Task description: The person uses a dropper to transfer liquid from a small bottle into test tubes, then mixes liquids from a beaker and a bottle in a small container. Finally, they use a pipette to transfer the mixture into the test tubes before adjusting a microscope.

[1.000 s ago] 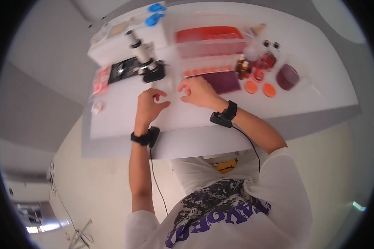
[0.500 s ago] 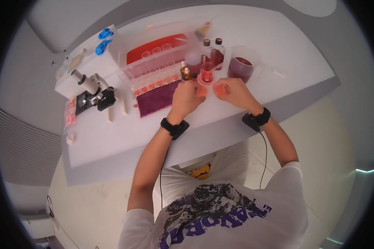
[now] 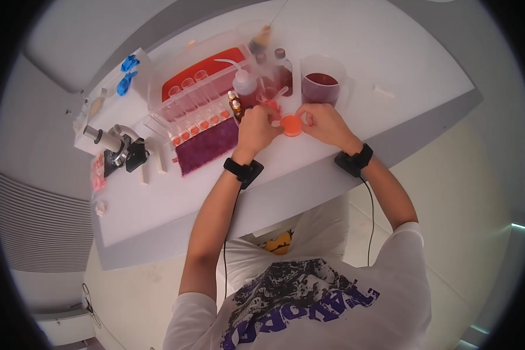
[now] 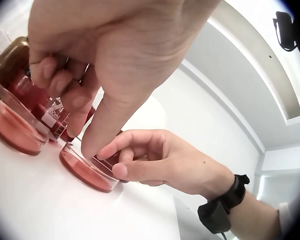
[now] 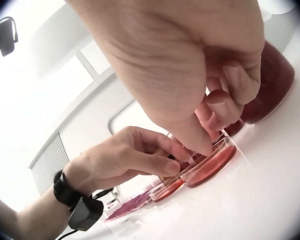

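Observation:
A round petri dish (image 3: pixel 291 125) with orange-red contents and a clear rim rests on the white table. My left hand (image 3: pixel 255 133) pinches its left edge, the thumb reaching down to the rim in the left wrist view. From the other side my right hand (image 3: pixel 328 126) pinches the dish with thumb and index finger, its other fingers curled. A second petri dish (image 4: pixel 17 127) lies close by on the left, hidden under the left hand in the head view. Small brown dropper bottles (image 3: pixel 234 104) stand just behind the left hand.
A beaker of dark red liquid (image 3: pixel 320 89) stands behind the right hand, beside a dark red bottle (image 3: pixel 283 76) and a wash bottle (image 3: pixel 244 86). Leftward are a purple mat (image 3: pixel 207 147), a rack with test tubes (image 3: pixel 186 93) and a microscope (image 3: pixel 119 147).
Both hands have moved rightward from near the microscope to the petri dishes, and they now meet at one dish. The head view has turned to the right.

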Tool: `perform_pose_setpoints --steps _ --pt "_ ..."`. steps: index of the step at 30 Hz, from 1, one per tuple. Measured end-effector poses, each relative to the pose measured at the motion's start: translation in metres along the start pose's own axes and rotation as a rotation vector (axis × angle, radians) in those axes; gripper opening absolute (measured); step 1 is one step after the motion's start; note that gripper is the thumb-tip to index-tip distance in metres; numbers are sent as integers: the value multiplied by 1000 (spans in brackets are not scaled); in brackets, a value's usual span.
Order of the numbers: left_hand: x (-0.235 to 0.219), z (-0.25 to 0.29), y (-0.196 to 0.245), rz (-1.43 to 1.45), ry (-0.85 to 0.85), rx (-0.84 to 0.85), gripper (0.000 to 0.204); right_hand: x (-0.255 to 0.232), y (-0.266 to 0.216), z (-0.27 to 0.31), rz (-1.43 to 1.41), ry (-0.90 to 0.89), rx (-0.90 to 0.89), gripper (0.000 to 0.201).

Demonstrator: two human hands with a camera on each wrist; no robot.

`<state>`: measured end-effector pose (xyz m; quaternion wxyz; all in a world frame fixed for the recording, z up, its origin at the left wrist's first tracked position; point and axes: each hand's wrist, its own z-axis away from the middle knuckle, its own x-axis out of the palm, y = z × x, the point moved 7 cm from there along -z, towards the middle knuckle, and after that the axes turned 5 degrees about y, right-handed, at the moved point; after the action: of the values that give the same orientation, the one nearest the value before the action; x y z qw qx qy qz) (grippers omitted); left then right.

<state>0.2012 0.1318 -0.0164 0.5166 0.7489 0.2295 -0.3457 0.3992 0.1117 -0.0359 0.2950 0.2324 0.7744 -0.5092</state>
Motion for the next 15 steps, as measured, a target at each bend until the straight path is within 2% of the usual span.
perform_pose_setpoints --steps 15 --pt "7 -7 -8 90 -18 -13 28 -2 0 -7 63 -56 113 21"
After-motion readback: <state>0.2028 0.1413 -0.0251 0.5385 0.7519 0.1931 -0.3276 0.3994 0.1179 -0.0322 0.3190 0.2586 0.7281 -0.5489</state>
